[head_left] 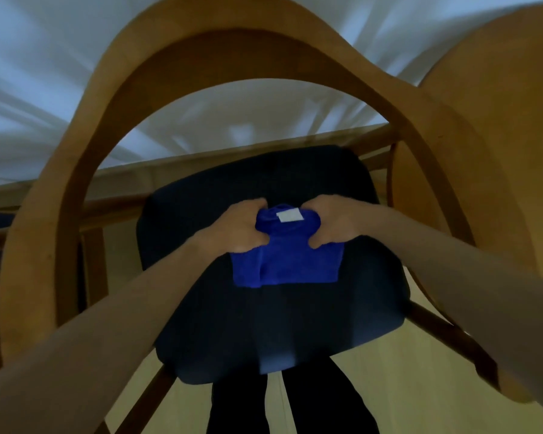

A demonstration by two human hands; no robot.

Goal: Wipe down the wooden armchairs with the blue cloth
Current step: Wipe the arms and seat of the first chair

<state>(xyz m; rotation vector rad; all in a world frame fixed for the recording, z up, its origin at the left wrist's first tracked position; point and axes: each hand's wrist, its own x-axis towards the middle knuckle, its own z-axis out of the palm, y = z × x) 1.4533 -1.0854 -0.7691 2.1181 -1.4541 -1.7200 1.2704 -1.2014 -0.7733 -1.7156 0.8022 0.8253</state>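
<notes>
Head view showed both hands, left hand [239,228] and right hand [334,222], gripping the folded blue cloth [284,258] over the armchair [85,145] seat (wiping seemingly not begun).

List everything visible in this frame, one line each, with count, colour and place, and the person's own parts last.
blue cloth: one, bright blue with a white tag, folded, over the seat cushion.
seat cushion: one, dark navy, centre.
armchair frame: one, light brown wood, curved back arching over the seat.
second chair back: one, light brown wood, right edge.
tablecloth: one, white, beyond the chair.
floor: pale wood, below.
legs: two, black trousers, bottom.
left hand: grips the cloth.
right hand: grips the cloth.
</notes>
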